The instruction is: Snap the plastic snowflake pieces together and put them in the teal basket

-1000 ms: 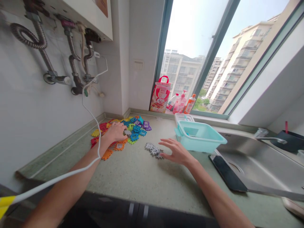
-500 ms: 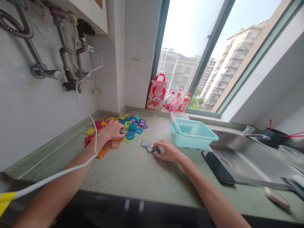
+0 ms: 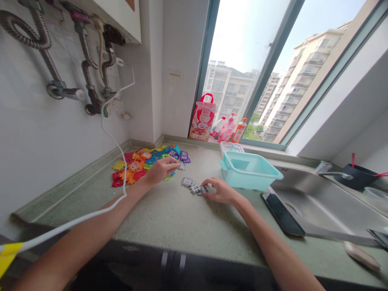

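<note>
Grey tiles (image 3: pixel 194 187) lie in a short joined row on the counter (image 3: pixel 182 218), mid-frame, just L of the teal tub (image 3: pixel 251 173) and apart from the colour pile (image 3: pixel 145 161). R hand (image 3: pixel 220 190) rests at the row's R end, fingertips (image 3: pixel 207 193) curled down onto the last tile, pinching or pressing it; can't tell which. L hand (image 3: pixel 162 169) sits at the near-R edge of the pile, fingers closed round one small grey tile (image 3: pixel 181 166) that sticks out past the fingertips, between pile and grey row.

Pile = red, orange, yellow, green, blue, purple tiles, spread flat toward the wall corner. White cable (image 3: pixel 121 161) hangs from the wall fittings and crosses over the L forearm. Tub is open, a clear lid (image 3: pixel 232 146) just behind it. Phone (image 3: pixel 281 214) lies dark, face up, at the sink (image 3: pixel 327 206) edge, R of the tub. Red bag (image 3: pixel 202 121) and bottles (image 3: pixel 232 130) stand on the sill by the window.
</note>
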Demonstrator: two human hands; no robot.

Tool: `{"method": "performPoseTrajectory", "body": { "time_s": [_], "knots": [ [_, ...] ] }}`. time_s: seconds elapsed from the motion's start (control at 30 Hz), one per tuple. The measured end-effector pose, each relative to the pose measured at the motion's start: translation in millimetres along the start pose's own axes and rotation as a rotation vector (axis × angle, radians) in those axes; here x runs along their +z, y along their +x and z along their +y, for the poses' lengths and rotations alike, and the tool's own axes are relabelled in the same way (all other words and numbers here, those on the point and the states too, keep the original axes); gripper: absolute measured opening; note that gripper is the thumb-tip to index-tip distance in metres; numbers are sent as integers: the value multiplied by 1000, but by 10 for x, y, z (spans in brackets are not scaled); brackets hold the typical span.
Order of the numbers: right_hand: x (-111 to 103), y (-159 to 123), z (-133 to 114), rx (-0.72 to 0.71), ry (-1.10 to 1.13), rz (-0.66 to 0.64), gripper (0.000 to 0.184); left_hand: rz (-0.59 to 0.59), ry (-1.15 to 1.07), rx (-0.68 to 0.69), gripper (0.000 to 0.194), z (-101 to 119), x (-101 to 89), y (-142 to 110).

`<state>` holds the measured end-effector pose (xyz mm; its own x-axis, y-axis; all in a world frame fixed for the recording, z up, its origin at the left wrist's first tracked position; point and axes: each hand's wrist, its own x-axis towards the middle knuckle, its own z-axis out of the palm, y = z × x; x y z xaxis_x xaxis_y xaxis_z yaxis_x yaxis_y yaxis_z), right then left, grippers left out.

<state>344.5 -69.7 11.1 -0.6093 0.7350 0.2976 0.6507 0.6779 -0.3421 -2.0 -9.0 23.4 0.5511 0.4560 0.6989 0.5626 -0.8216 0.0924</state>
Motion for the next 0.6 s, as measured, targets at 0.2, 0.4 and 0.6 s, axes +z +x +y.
{"method": "performPoseTrajectory", "body": {
  "time_s": [0.2,0.4,0.6],
  "knots": [
    [-17,3,-24,-4,21,-20,31,-336,-125,145,43,182,331,-3],
    [18,22,-51,20,23,14,32,-390,-190,42,34,280,272,-14],
    [117,59,-142,-45,9,38,33,-401,-305,-15,26,384,365,12]
  ]
}}
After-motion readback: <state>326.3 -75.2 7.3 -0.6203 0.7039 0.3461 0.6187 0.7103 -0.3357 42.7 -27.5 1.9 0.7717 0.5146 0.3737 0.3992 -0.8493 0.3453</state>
